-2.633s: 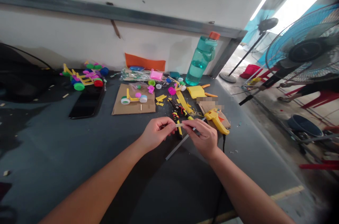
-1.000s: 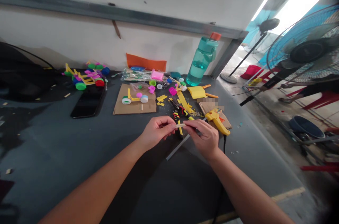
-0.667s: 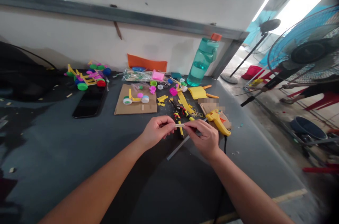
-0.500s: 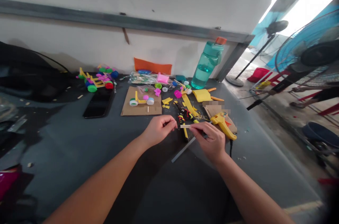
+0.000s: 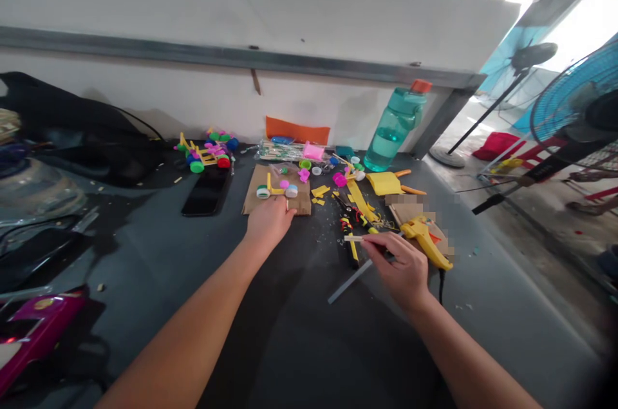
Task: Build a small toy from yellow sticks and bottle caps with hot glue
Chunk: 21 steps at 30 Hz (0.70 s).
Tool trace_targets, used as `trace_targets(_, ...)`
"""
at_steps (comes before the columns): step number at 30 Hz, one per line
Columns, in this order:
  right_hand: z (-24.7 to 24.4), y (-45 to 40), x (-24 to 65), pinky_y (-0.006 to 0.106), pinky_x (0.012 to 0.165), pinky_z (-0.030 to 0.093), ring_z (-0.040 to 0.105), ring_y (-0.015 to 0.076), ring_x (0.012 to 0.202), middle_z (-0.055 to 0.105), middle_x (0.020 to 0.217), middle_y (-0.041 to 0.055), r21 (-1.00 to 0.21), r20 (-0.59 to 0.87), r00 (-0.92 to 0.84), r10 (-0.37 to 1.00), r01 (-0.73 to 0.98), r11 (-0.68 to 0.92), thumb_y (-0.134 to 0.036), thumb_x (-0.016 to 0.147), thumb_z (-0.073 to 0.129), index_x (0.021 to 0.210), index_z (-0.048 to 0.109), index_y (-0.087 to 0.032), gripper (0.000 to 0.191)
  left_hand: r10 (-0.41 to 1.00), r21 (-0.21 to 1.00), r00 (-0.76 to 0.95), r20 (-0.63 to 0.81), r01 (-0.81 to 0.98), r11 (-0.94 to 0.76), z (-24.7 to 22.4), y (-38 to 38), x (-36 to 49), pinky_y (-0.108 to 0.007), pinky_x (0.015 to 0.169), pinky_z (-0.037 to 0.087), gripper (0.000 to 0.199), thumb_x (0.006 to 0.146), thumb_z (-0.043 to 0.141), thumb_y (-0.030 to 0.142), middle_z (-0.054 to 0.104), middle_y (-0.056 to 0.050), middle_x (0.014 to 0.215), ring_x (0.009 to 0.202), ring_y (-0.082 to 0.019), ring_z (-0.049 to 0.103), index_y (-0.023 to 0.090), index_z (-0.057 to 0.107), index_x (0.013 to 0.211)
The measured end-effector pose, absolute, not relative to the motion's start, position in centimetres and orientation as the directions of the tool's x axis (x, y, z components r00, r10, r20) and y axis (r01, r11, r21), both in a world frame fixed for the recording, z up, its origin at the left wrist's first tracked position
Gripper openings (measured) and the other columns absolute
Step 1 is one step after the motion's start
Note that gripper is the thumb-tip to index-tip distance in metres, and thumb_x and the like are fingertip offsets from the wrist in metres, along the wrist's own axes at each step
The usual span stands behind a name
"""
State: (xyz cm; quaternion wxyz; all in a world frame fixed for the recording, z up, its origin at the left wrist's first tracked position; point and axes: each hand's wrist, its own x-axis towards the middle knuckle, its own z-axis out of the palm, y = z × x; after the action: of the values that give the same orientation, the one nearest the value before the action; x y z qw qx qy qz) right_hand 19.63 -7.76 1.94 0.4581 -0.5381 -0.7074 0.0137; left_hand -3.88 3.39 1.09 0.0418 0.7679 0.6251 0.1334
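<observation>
My left hand (image 5: 269, 223) is at the front edge of a piece of cardboard (image 5: 252, 198). Its thumb and fingers close around a short wooden stick piece (image 5: 288, 205), partly hidden by the fingers. Just beyond it on the cardboard lies a small yellow stick frame (image 5: 276, 190) with bottle-cap wheels. In my right hand (image 5: 398, 264), thumb and fingertips pinch a short pale wooden stick (image 5: 354, 239), held level above the yellow-and-black handle of some pliers (image 5: 352, 248). A yellow hot glue gun (image 5: 427, 241) lies right beside that hand, and a clear glue stick (image 5: 350, 283) lies below it.
A black phone (image 5: 205, 193) and a finished-looking cap-wheeled toy (image 5: 207, 154) are at the left. Loose bottle caps (image 5: 340, 178), yellow scraps (image 5: 320, 191) and yellow-wrapped scissors (image 5: 386, 183) lie ahead. A teal water bottle (image 5: 389, 132) stands at the back; a fan (image 5: 579, 100) is at right.
My left hand has moved away from the right hand, forward and left to the stick piece on the cardboard. My right hand still holds its stick. The whole view has shifted slightly.
</observation>
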Motion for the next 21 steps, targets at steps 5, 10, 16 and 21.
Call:
trace_targets(5, 1.98, -7.72, 19.62, 0.026, 0.059, 0.049, 0.06, 0.0136, 0.06, 0.067, 0.072, 0.0014, -0.514, 0.629, -0.013, 0.777, 0.743, 0.428, -0.022, 0.081, 0.06, 0.081, 0.066, -0.021, 0.007, 0.985, 0.228, 0.105, 0.134, 0.964, -0.134, 0.34, 3.52, -3.83, -0.035, 0.061, 0.044, 0.029, 0.085, 0.047, 0.04, 0.065, -0.012, 0.085, 0.074, -0.027, 0.062, 0.016, 0.061, 0.088)
trace_targets(10, 2.05, -7.75, 19.62, 0.026, 0.059, 0.049, 0.06, 0.0139, 0.06, 0.066, 0.072, 0.0014, -0.51, 0.629, -0.008, 0.777, 0.751, 0.42, -0.022, 0.082, 0.058, 0.081, 0.066, -0.021, 0.008, 0.99, 0.218, 0.084, 0.115, 0.97, -0.107, 0.2, 3.87, -4.05, -0.033, 0.062, 0.043, 0.028, 0.086, 0.045, 0.037, 0.065, -0.013, 0.083, 0.074, -0.025, 0.062, 0.015, 0.062, 0.088)
trace_targets(16, 2.16, -7.78, 19.63, 0.026, 0.06, 0.049, 0.06, 0.0134, 0.06, 0.066, 0.071, 0.001, -0.504, 0.633, -0.014, 0.774, 0.752, 0.426, -0.021, 0.081, 0.06, 0.08, 0.066, -0.021, 0.006, 0.98, 0.233, 0.097, 0.176, 0.963, -0.137, 0.11, 3.82, -4.25, -0.031, 0.063, 0.042, 0.023, 0.086, 0.046, 0.035, 0.065, -0.01, 0.087, 0.076, -0.023, 0.062, 0.016, 0.059, 0.09)
trace_targets(21, 2.26, -7.73, 19.53, 0.026, 0.061, 0.05, 0.061, 0.0139, 0.063, 0.067, 0.072, 0.0015, -0.514, 0.633, -0.011, 0.774, 0.742, 0.431, -0.02, 0.081, 0.059, 0.08, 0.066, -0.021, 0.007, 0.966, 0.296, 0.124, 0.228, 0.936, -0.19, 0.47, 3.61, -4.1, -0.031, 0.065, 0.042, 0.017, 0.085, 0.047, 0.032, 0.063, -0.009, 0.09, 0.077, -0.022, 0.06, 0.018, 0.057, 0.086)
